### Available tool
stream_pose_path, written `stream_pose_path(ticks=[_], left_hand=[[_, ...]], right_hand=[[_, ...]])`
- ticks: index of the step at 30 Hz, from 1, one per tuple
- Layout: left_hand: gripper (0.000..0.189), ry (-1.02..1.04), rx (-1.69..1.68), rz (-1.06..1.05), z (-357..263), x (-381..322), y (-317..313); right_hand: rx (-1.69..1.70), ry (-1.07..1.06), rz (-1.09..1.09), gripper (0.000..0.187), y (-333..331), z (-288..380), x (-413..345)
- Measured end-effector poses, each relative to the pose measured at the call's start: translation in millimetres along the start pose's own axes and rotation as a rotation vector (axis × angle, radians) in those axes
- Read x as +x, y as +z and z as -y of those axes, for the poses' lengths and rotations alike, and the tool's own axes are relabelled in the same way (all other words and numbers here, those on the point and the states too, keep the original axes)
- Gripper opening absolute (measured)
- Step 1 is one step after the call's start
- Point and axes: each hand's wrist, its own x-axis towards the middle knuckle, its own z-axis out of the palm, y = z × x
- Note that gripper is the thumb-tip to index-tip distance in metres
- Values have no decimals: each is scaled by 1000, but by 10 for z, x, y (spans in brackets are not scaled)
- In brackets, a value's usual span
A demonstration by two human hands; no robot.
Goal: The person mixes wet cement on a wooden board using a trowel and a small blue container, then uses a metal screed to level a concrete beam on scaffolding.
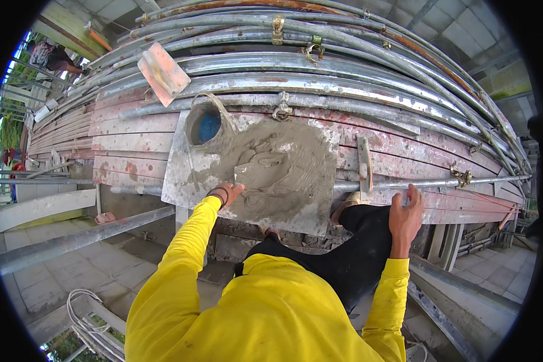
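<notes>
Wet grey mortar [294,181] is spread over a flat board [174,181] in front of me. My left hand [227,194] is at the board's near left part, fingers curled, thumb beside the mortar. Close to the thumb, a straight edge shows in the mortar, possibly a coated trowel blade; whether my fingers grip anything is hidden. My right hand [406,215] holds nothing and is raised with fingers apart above my right thigh, near a steel pipe [427,183]. A narrow wooden tool [364,164] lies across that pipe. A mortar-crusted bucket [194,129] with something blue inside stands on the board.
Several galvanised scaffold tubes [253,59], some with couplers [278,29], lie beyond the board. An orange plastic float [164,74] rests on them. Reddish planks [133,142] form the platform. A coiled hose or cable [79,312] hangs lower left. Another person [50,54] is far left.
</notes>
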Motion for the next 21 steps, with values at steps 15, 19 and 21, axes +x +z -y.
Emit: stream_pose_path(ticks=[15, 19, 21], left_hand=[[41, 276, 49, -580, 337, 286, 808], [53, 71, -427, -424, 790, -246, 1232], [54, -143, -795, -364, 842, -157, 1516]], right_hand=[[-1, 28, 77, 50, 25, -230, 101], [14, 30, 82, 51, 23, -242, 144], [12, 23, 86, 52, 31, -284, 156]])
